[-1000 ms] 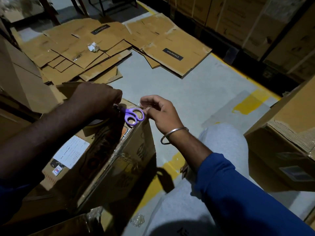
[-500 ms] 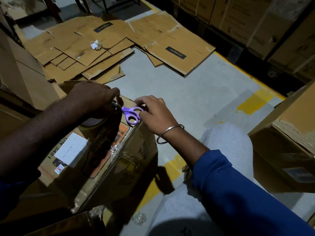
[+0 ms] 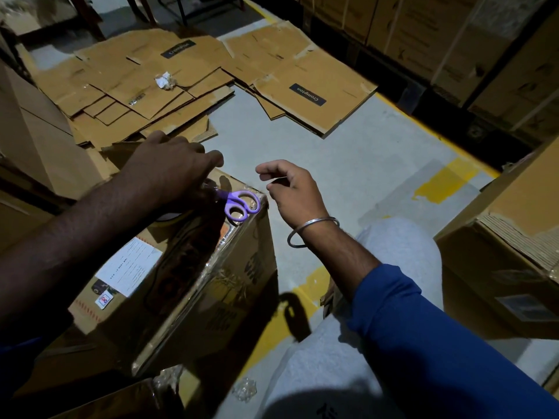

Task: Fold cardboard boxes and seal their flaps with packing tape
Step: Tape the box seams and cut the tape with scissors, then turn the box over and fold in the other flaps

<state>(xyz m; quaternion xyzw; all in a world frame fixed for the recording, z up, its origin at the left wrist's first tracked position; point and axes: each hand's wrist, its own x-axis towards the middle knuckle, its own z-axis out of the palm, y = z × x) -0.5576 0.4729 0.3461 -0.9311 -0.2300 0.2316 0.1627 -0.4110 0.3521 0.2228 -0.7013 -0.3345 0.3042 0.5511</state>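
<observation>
Brown cardboard makes up the box [image 3: 193,273] standing at 7 o'clock from the middle of the view, glossy tape already shining along its near top edge and down its side, so this 1 looks close to sealed. Purple scissors [image 3: 240,204] lie on its top corner. The left hand [image 3: 169,173] presses down over the blade end, fingers curled; whether it grips the scissors or something under the palm I cannot tell. The right hand [image 3: 292,192] hovers just beside the corner at 3 o'clock from the scissors, fingers loosely curved and holding nothing, a metal bangle [image 3: 311,231] on its wrist.

A lot seems left: flattened cartons [image 3: 314,95] lie spread at 12 o'clock, unfolded, a crumpled scrap [image 3: 165,80] resting on them.

The floor [image 3: 317,164] is grey concrete with worn yellow paint marks. It is a dim storeroom, with stacked cartons [image 3: 453,31] along the wall at 1 o'clock and another box [image 3: 508,252] at 3 o'clock.
</observation>
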